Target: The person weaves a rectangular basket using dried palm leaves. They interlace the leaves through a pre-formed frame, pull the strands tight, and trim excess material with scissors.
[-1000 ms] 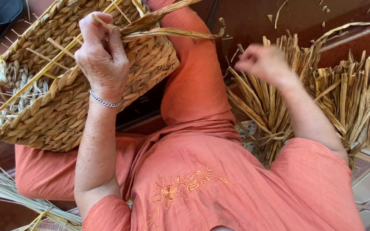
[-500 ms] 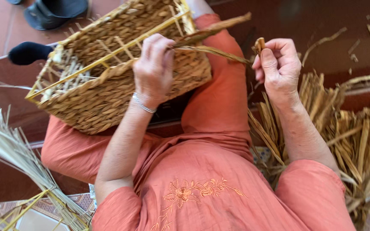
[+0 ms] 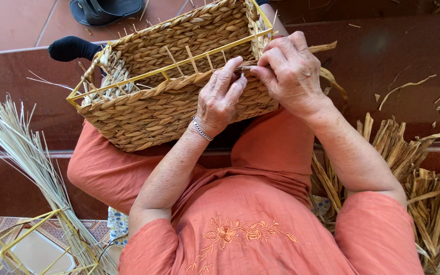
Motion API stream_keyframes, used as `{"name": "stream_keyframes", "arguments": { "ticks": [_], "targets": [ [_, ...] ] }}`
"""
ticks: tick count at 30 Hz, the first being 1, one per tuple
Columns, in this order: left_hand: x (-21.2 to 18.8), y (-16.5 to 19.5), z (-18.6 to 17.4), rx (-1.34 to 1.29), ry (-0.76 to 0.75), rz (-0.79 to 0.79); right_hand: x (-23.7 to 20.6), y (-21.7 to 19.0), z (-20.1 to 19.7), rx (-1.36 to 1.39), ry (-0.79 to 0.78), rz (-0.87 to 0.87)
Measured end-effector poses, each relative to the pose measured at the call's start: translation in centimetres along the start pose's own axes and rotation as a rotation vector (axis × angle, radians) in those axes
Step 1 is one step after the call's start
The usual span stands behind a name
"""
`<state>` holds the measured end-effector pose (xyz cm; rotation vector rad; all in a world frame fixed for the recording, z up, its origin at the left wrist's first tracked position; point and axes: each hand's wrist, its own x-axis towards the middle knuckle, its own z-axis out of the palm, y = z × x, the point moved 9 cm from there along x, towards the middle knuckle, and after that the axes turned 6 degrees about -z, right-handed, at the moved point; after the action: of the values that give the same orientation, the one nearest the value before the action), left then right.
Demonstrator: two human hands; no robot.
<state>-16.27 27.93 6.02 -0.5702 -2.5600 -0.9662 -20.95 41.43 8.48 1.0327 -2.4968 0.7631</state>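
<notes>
The basket (image 3: 154, 102) is lying on the person's lap. Both hands, the left hand (image 3: 222, 99) and right hand (image 3: 289, 71), are resting on the basket's near rim. Loose stalks (image 3: 26, 158) are lying left of the basket, dried strips (image 3: 423, 173) right of it, and a sandal (image 3: 105, 10) beyond it.

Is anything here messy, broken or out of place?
Nothing looks broken. Loose dried scraps lie scattered on the dark red step right of the woven basket, and thin upright stakes stick out unevenly along its rim, where both hands meet.
</notes>
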Motion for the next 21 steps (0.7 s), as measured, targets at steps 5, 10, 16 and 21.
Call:
{"name": "stream_keyframes", "arguments": {
  "ticks": [5, 10, 16, 21],
  "targets": [
    [0.1, 0.1, 0.1, 0.015, 0.043, 0.066, -0.4, 0.6, 2.0, -0.114, 0.025, -0.06],
    [1.8, -1.5, 1.3, -0.048, 0.068, -0.026, -0.8, 1.1, 2.8, -0.105, -0.001, 0.004],
    [3.2, -3.9, 3.2, -0.066, 0.019, -0.254, -2.3, 1.3, -1.6, -0.201, 0.147, -0.036],
    [3.9, -2.9, 4.9, 0.381, -0.063, -0.132, -4.2, 1.1, -1.2, -0.25, 0.001, -0.048]
  ]
}}
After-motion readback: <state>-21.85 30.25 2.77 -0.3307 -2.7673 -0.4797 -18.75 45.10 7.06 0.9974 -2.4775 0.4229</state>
